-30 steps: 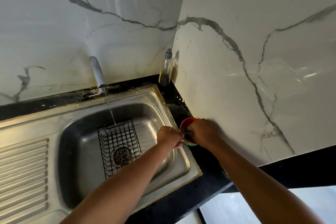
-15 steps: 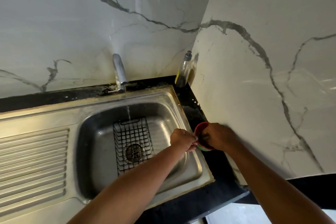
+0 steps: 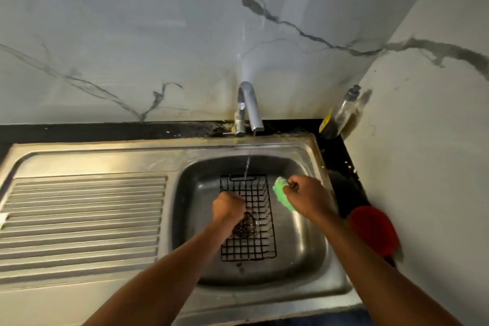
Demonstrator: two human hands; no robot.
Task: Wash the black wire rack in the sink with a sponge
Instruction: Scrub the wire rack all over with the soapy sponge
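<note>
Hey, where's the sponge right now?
In the head view, the sponge is gripped in the right hand, over the sink's right half, just right of the rack and left of the red bowl.

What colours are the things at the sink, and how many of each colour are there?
Green: 1, the sponge
Red: 1, the bowl
Black: 1, the rack
Silver: 2, the tap and the sink
Clear: 1, the bottle
Total: 6
</note>
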